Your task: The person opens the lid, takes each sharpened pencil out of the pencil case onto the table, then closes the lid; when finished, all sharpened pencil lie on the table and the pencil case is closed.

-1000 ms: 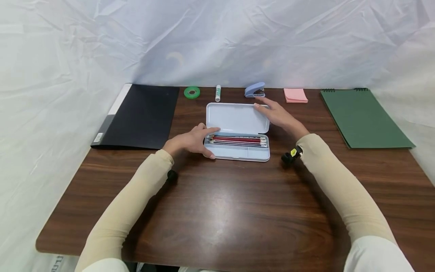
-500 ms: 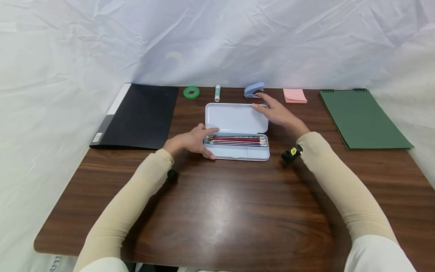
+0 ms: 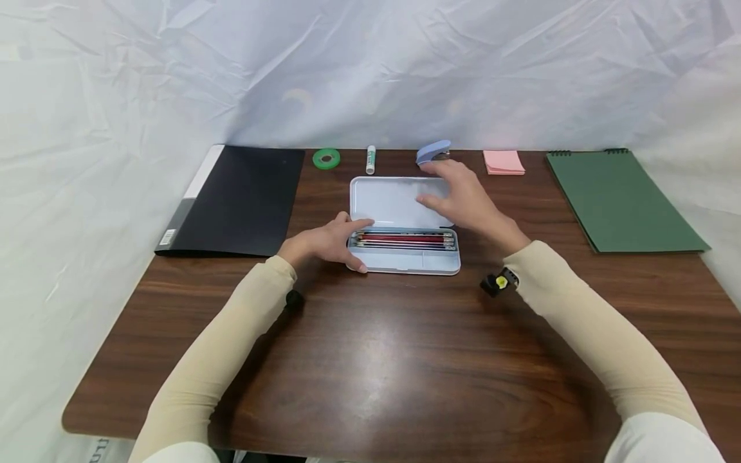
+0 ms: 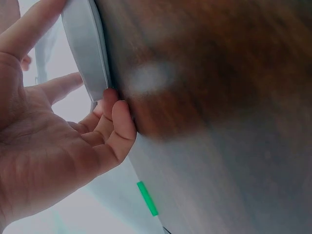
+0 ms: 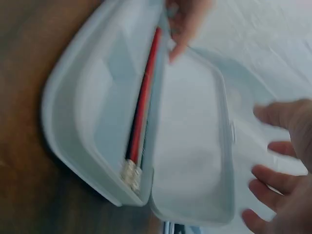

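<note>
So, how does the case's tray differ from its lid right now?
The tray holds pencils, while nothing lies in the lid. The tray is divided into compartments; the lid is one undivided panel. The tray's walls look deeper than the lid's shallow rim. Both are pale, with rounded corners, and meet along one long side.

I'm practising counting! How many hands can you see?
2: the left hand touches the left end of the pencil case, and the right hand is by its open lid.

My long cloth sleeves (image 3: 217, 347) are plain beige; I see a pale-blue rectangular case (image 3: 388, 260), slim red and dark pencils (image 3: 405, 239), a brown wood-grained bench (image 3: 370, 360).
</note>
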A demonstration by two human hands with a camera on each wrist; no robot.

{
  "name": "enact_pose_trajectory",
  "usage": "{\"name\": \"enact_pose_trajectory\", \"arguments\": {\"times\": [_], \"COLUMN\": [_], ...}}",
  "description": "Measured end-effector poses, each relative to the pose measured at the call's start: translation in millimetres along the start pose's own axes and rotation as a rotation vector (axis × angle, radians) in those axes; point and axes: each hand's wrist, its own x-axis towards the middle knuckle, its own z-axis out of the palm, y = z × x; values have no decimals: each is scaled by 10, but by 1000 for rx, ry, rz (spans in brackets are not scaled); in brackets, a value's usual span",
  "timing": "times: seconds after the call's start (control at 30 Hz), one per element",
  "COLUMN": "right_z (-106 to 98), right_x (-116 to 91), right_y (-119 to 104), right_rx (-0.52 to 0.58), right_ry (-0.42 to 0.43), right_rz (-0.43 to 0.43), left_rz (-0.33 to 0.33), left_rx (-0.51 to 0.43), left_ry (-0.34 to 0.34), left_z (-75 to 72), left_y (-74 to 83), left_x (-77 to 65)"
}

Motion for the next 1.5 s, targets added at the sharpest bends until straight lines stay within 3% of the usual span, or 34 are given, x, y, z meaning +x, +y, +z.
{"name": "enact_pose_trajectory", "arguments": {"times": [0.13,0.3,0.5,0.83,1.27,1.5], "right_z": [56,151,263,324,357,356], "right_x": [-97,-178,-227,-241,-111,-53], "right_y": [-80,-100,-108,-117,-173,-172], "right_rx": [-61,-98,-181,-346,-372,-340], "right_ry": [-1,-168,-311,-343,-422,-497], "right_rz": [-80,-149,-121,-207,-303,-293], "left_rz": [0,-18,-23,-33,-44,-44], "left_rx": [-3,-3,-1,4,5,12], "left_ry": [10,12,-6,-14,-13,-20], "left_z": [-1,-18,-19,-32,-38,-50], "left_y": [-3,6,32,58,43,45], "left_x": [-9,-16,-23,-42,-46,-42]}}
